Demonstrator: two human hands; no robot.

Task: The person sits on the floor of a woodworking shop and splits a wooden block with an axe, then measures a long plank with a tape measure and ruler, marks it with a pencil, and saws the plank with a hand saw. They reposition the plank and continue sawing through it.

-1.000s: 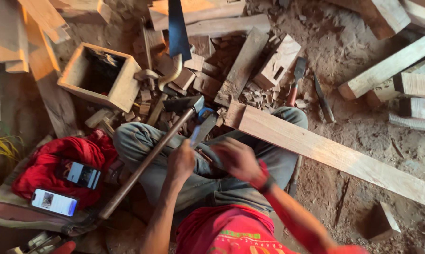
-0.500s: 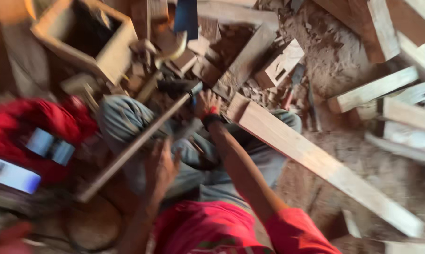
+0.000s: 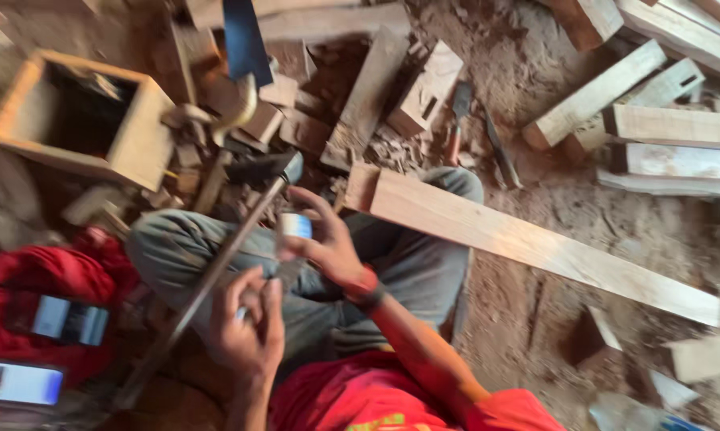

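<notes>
Sawdust-strewn workshop floor [image 3: 535,207], person seated among timber offcuts.

We note a small pale cylindrical object [image 3: 294,226] pinched at the fingertips of the right hand [image 3: 328,243], above the lap; that grip is narrow and closed on it. The left hand [image 3: 248,319] sits just below, fingers curled around something small and bluish that we cannot identify. A long-handled hammer [image 3: 216,271] lies across the left thigh, its head near the right hand. A long plank [image 3: 535,239] rests over the right knee. Farther out: an open wooden box [image 3: 136,152], a red cloth [image 3: 49,279] carrying two phones [image 3: 65,319], and stacked beams [image 3: 671,128] at the far right.
</notes>
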